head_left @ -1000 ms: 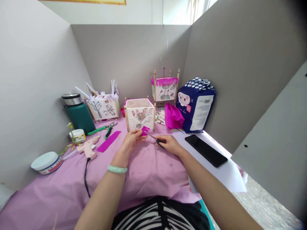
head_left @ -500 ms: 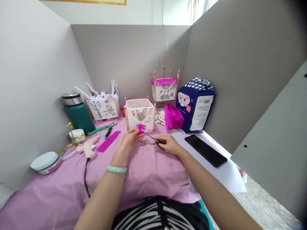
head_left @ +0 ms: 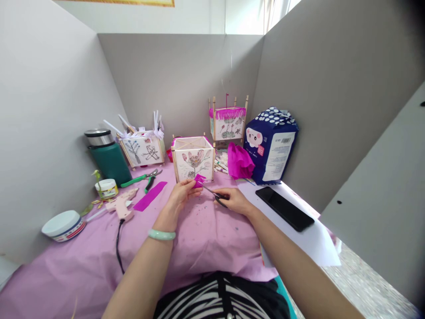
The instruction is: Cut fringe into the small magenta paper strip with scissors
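Between the fingers of my left hand (head_left: 182, 193) is a small piece of magenta crepe paper (head_left: 199, 180), its upper edge cut into a fringe. My right hand (head_left: 235, 200) is closed around the dark handles of a pair of scissors (head_left: 220, 199). The blades point left and reach the paper's lower right side; whether they are cutting into it I cannot tell. Just behind both hands stands a stick-framed paper lantern box (head_left: 194, 161) with a flower drawing. A flat magenta strip (head_left: 151, 196) lies left of my left hand.
Green-handled pruners (head_left: 141, 179), a pink glue gun (head_left: 121, 206), a white bowl (head_left: 64, 225) and a green bottle (head_left: 109, 159) are on the left. A phone (head_left: 284, 208) lies on white paper at right, before a blue package (head_left: 270, 146). Crumpled magenta paper (head_left: 240, 161) and a fringed lantern (head_left: 229, 124) stand behind.
My left hand has shifted slightly right, and the fringed paper has turned and moved right toward the scissors. My right hand stays almost where it was.
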### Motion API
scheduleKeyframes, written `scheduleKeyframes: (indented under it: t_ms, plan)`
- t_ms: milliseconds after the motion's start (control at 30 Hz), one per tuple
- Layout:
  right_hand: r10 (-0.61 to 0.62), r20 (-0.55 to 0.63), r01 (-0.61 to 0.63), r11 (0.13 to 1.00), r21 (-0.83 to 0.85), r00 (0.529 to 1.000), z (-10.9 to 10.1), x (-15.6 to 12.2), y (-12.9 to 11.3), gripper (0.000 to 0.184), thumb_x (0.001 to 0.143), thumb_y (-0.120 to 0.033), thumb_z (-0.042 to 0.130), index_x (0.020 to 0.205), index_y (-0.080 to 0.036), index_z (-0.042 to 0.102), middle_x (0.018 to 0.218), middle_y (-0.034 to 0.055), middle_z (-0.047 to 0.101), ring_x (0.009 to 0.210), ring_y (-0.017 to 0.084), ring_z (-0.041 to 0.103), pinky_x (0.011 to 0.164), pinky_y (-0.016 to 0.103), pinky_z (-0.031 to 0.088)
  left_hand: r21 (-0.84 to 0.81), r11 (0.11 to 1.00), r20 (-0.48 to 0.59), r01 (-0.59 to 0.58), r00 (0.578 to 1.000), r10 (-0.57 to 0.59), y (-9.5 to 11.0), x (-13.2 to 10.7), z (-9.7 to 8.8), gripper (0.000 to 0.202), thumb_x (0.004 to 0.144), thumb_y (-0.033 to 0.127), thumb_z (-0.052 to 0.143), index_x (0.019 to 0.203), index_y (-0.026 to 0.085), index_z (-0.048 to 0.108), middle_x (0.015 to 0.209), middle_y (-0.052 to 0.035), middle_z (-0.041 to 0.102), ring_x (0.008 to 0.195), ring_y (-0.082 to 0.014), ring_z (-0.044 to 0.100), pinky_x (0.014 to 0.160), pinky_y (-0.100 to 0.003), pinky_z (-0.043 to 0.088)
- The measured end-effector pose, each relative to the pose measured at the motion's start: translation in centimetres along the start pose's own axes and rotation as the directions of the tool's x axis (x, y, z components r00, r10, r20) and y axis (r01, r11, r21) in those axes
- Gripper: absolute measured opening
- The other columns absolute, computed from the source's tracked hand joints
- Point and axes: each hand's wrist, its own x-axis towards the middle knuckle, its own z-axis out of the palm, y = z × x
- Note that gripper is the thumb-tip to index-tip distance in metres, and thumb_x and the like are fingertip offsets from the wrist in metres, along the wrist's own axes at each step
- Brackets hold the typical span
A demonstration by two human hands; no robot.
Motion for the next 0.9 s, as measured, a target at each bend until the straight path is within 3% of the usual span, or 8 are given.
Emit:
scheduleKeyframes:
  t_ms: [500, 900]
  plan:
    - [0.011, 0.01, -0.012, 1.0, 0.027, 1.0, 0.01, 0.02, 0.34, 0.038, 0.077, -0.028, 0.066, 0.114, -0.024, 0.068, 0.105, 0.002, 0.072, 0.092, 0.02, 0.068, 0.082, 0.029, 0.053, 0.006, 1.0, -0.006, 0.003, 1.0, -0.003, 0.11, -0.01, 0.02, 0.008, 0.082, 0.01, 0.063, 0.077, 0.012, 0.056, 0.067, -0.01, 0.069, 0.064, -0.0206, 0.071, 0.06, -0.029, 0.058]
    - [0.007, 0.001, -0.007, 1.0, -0.016, 1.0, -0.14, 0.01, 0.17, 0.037, 0.077, -0.026, 0.065, 0.114, -0.024, 0.068, 0.104, 0.0016, 0.072, 0.09, 0.019, 0.068, 0.08, 0.028, 0.053, -0.014, 1.0, 0.002, 0.004, 1.0, -0.004, 0.17, -0.05, 0.04, 0.011, 0.084, 0.003, 0.055, 0.075, 0.01, 0.057, 0.067, -0.0107, 0.069, 0.066, -0.0202, 0.071, 0.063, -0.029, 0.057]
